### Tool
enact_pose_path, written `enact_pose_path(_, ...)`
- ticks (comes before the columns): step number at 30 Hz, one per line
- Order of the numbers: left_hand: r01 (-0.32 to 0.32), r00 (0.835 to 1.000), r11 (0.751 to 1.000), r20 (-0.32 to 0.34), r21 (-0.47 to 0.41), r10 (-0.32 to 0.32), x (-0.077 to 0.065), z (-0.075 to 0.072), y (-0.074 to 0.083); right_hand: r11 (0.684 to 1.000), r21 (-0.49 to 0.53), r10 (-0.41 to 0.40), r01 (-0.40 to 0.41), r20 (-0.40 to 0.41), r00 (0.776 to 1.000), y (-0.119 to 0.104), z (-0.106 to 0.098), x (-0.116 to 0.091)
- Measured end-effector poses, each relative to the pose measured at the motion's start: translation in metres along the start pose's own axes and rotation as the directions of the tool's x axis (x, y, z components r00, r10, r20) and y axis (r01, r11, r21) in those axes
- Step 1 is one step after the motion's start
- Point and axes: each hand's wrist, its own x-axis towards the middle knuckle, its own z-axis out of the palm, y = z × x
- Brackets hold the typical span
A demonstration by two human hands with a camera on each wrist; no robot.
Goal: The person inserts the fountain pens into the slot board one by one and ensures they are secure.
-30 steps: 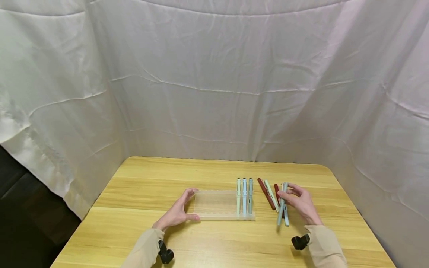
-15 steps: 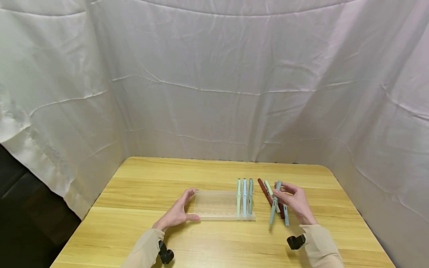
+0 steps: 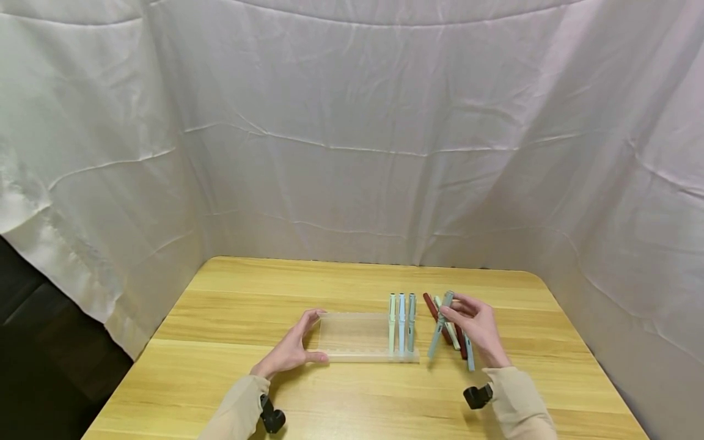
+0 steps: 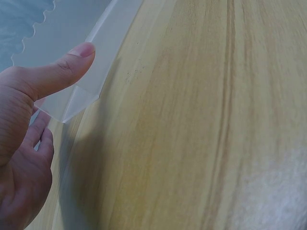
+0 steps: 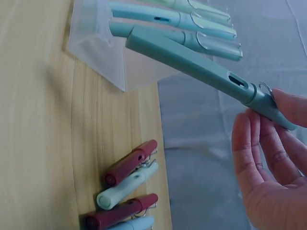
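Observation:
A grey-green pen [image 3: 439, 330] with a metal clip is in my right hand [image 3: 477, 327], pinched near the cap between thumb and fingers. It is held tilted above the table, just right of a clear pen rack [image 3: 352, 335]. My left hand [image 3: 291, 351] holds the rack's left end, thumb [image 4: 72, 64] on the front lip and fingers behind. At the rack's right end stand a light green pen [image 3: 392, 324], a light blue pen [image 3: 402, 324] and another grey-green pen [image 3: 411, 324], side by side in its notches.
Right of the rack lie several loose pens: a dark red pen [image 5: 129, 163], a pale green pen [image 5: 127, 186], a second dark red pen [image 5: 122, 211] and a light blue pen [image 5: 134, 224]. A pale curtain [image 3: 352, 183] hangs around the wooden table [image 3: 352, 403].
My right hand has moved left with the grey-green pen, from over the loose pens towards the rack's right end. The left hand and the rack have stayed in place.

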Motion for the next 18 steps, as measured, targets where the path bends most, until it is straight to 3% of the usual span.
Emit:
enact_pose_path(10,-0.002,1.0,1.0,0.003,-0.003,0.002,0.0,-0.001,0.0,0.993,0.048,-0.109,0.108,0.021,0.994,-0.001,0.016,0.001)
enact_pose_path(18,0.0,1.0,1.0,0.005,-0.004,0.0,0.0,0.0,0.0,0.991,0.047,-0.125,0.124,0.023,0.992,-0.004,0.029,0.003)
